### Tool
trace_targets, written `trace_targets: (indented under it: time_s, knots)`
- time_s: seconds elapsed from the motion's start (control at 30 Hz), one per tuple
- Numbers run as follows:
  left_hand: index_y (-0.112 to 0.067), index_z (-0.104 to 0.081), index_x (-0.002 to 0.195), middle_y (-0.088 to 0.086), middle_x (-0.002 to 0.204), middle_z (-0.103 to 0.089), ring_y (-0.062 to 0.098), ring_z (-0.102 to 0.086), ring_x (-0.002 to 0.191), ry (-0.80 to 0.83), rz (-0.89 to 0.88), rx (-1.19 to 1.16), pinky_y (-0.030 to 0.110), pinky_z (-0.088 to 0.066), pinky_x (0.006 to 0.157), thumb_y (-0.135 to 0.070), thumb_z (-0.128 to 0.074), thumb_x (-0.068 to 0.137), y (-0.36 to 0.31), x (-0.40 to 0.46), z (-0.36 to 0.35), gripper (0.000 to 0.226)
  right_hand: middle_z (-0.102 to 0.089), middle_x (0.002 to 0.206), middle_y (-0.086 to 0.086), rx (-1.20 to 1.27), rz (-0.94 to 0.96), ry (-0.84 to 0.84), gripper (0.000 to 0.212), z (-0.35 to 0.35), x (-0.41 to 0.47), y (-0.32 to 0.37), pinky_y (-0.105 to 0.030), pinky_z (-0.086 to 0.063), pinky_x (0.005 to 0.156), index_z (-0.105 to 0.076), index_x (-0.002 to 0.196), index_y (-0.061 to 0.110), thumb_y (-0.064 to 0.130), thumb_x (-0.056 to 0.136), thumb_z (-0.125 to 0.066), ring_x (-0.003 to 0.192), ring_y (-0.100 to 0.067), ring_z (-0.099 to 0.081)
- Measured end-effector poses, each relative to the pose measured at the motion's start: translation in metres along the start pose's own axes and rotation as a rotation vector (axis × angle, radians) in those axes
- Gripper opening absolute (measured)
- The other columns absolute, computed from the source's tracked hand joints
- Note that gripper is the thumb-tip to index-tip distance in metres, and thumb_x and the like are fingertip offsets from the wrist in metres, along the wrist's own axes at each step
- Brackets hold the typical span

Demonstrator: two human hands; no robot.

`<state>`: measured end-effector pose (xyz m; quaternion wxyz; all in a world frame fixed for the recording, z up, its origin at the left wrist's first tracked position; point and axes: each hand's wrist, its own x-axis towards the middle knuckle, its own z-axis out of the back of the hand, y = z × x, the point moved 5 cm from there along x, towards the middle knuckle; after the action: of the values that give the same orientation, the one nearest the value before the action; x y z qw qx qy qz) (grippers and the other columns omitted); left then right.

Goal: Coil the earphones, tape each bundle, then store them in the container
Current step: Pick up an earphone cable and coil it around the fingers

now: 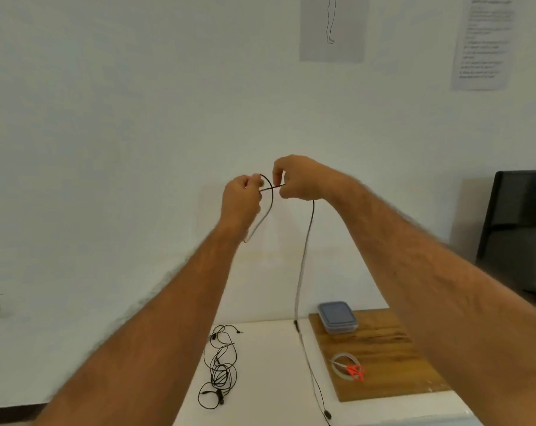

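Observation:
Both hands are raised in front of the white wall, close together. My left hand [241, 200] pinches one end of a black earphone cable [303, 262], and a small loop hangs beneath it. My right hand [297, 177] pinches the same cable a little to the right. From there the cable drops straight down to the white table [269, 364], with its earbuds near the front edge. A second black earphone set [219, 368] lies tangled on the table below my left forearm. A clear lidded container [337, 317] stands closed on a wooden board [383, 348].
A clear tape roll [344, 365] and red-handled scissors [354, 372] lie on the board in front of the container. A dark monitor [518, 229] stands at the right. Paper sheets hang on the wall above.

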<state>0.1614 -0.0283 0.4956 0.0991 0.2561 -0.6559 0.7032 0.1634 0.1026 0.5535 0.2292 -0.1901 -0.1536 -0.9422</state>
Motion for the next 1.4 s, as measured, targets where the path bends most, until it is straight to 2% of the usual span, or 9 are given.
trace_targets:
  time_s: [0.3, 0.53, 0.67, 0.8, 1.0, 1.1, 1.23, 1.3, 1.4]
  knots:
    - [-0.007, -0.066, 0.081, 0.001, 0.061, -0.05, 0.018, -0.043, 0.056, -0.359, 0.123, 0.161, 0.027, -0.033, 0.055, -0.026, -0.052, 0.092, 0.045, 0.028, 0.113, 0.026, -0.063, 0.064, -0.006, 0.365, -0.175, -0.166, 0.009, 0.03, -0.027, -0.078, -0.035, -0.051, 0.063, -0.065, 0.088, 0.005, 0.013, 0.088, -0.068, 0.052, -0.017, -0.064]
    - [-0.006, -0.067, 0.09, 0.01, 0.089, -0.069, 0.02, -0.06, 0.077, 0.05, 0.298, 0.361, 0.026, -0.042, 0.067, -0.021, -0.052, 0.097, 0.079, 0.001, 0.086, 0.022, -0.047, 0.06, 0.003, 0.729, -0.116, -0.04, 0.004, 0.04, -0.033, -0.04, -0.036, -0.059, 0.056, -0.06, 0.09, 0.012, 0.011, 0.094, -0.058, 0.044, -0.01, -0.043]
    - [-0.005, -0.067, 0.099, 0.006, 0.091, -0.074, 0.018, -0.068, 0.074, 0.306, 0.45, 0.47, 0.032, -0.048, 0.076, -0.027, -0.05, 0.098, 0.072, -0.01, 0.059, 0.028, -0.038, 0.052, 0.009, 0.724, -0.042, -0.009, 0.016, 0.045, -0.032, -0.014, -0.021, -0.031, 0.04, -0.056, 0.079, 0.016, 0.018, 0.094, -0.06, 0.045, -0.011, -0.027]
    - [-0.001, -0.054, 0.13, 0.016, 0.131, -0.06, 0.03, -0.058, 0.117, 0.361, 0.169, 1.005, 0.039, -0.043, 0.097, -0.04, -0.046, 0.1, 0.057, -0.011, 0.044, 0.049, -0.041, 0.052, 0.008, 0.644, -0.016, -0.028, 0.018, 0.046, -0.028, -0.001, -0.019, -0.022, 0.04, -0.057, 0.076, 0.015, 0.018, 0.092, -0.064, 0.043, -0.01, -0.027]
    - [-0.013, -0.06, 0.113, 0.002, 0.085, -0.07, 0.017, -0.071, 0.077, 0.399, 0.086, -0.095, 0.036, -0.055, 0.08, -0.039, -0.032, 0.105, -0.023, -0.04, -0.016, 0.039, -0.045, 0.055, 0.004, 0.52, 0.017, -0.062, 0.01, 0.035, -0.029, 0.01, -0.022, -0.029, 0.04, -0.064, 0.083, 0.013, 0.017, 0.092, -0.062, 0.044, -0.01, -0.034]
    - [-0.017, -0.057, 0.093, -0.006, 0.057, -0.04, 0.009, -0.04, 0.044, 0.437, 0.227, -0.381, 0.024, -0.046, 0.046, -0.035, -0.032, 0.106, -0.026, -0.044, -0.02, 0.034, -0.042, 0.052, 0.005, 0.474, 0.022, -0.268, 0.015, 0.047, -0.032, -0.002, -0.021, -0.029, 0.039, -0.06, 0.077, 0.017, 0.017, 0.092, -0.06, 0.041, -0.009, -0.033]
    - [-0.02, -0.052, 0.084, -0.008, 0.059, -0.027, 0.006, -0.021, 0.044, 0.512, 0.241, -0.259, 0.018, -0.019, 0.039, -0.039, -0.037, 0.104, -0.013, -0.043, -0.005, 0.032, -0.049, 0.06, -0.003, 0.695, -0.132, -0.482, 0.015, 0.066, -0.043, -0.051, -0.029, -0.045, 0.046, -0.053, 0.079, 0.015, 0.013, 0.094, -0.055, 0.04, -0.012, -0.043]
    - [-0.018, -0.053, 0.086, -0.008, 0.059, -0.028, 0.007, -0.02, 0.045, 0.503, 0.213, -0.182, 0.017, -0.018, 0.039, -0.037, -0.038, 0.104, -0.013, -0.041, -0.002, 0.03, -0.06, 0.073, -0.007, 0.749, -0.196, -0.335, 0.008, 0.059, -0.049, -0.063, -0.037, -0.053, 0.059, -0.056, 0.094, 0.013, 0.021, 0.096, -0.057, 0.047, -0.016, -0.057]
    - [-0.019, -0.052, 0.083, -0.008, 0.059, -0.028, 0.008, -0.018, 0.047, 0.531, 0.173, -0.115, 0.019, -0.016, 0.039, -0.038, -0.039, 0.103, -0.03, -0.045, -0.009, 0.031, -0.066, 0.108, -0.007, 0.724, -0.232, -0.021, 0.041, 0.031, -0.055, -0.056, -0.043, -0.056, 0.081, -0.051, 0.12, 0.02, 0.047, 0.091, -0.061, 0.081, -0.023, -0.073]
